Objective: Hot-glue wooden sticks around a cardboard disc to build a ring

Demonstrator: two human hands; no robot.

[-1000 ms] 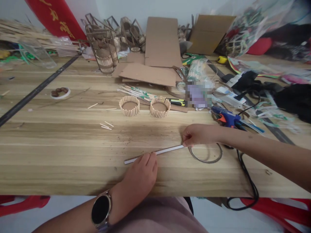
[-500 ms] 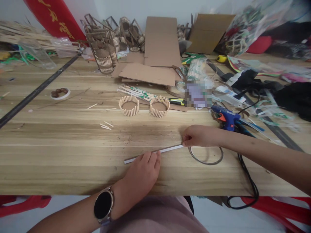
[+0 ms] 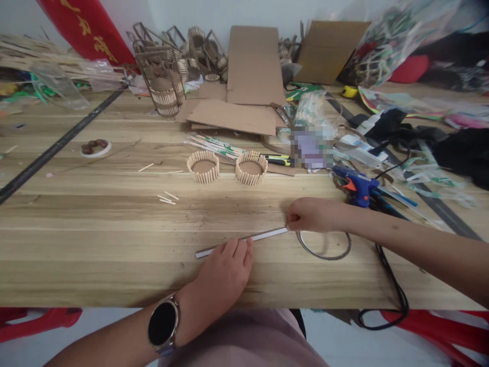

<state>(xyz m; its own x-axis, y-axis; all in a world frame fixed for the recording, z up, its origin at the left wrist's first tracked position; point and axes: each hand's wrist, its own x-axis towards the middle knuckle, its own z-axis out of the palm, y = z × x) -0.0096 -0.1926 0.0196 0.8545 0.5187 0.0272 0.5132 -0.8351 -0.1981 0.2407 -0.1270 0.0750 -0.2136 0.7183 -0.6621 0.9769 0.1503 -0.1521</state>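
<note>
A narrow strip [image 3: 269, 234], white on its face with a dark edge, lies slantwise on the wooden table. My left hand [image 3: 229, 265], a watch on its wrist, presses the strip's middle part with its fingers together. At the strip's right end, my right hand [image 3: 300, 215] pinches it between thumb and curled fingers. A thin dark band [image 3: 324, 257] curves in a loop below my right hand. Beyond my hands stand two round stick-walled rings, the left one [image 3: 203, 176] and the right one [image 3: 251, 176], each with a brown base.
A blue glue gun [image 3: 359, 186] lies to the right, its black cable [image 3: 397, 290] hanging over the front edge. Cardboard [image 3: 233, 116] and stick-walled baskets [image 3: 164, 97] stand behind. Small sticks [image 3: 166, 200] and a white dish [image 3: 101, 152] of brown pieces are at the left.
</note>
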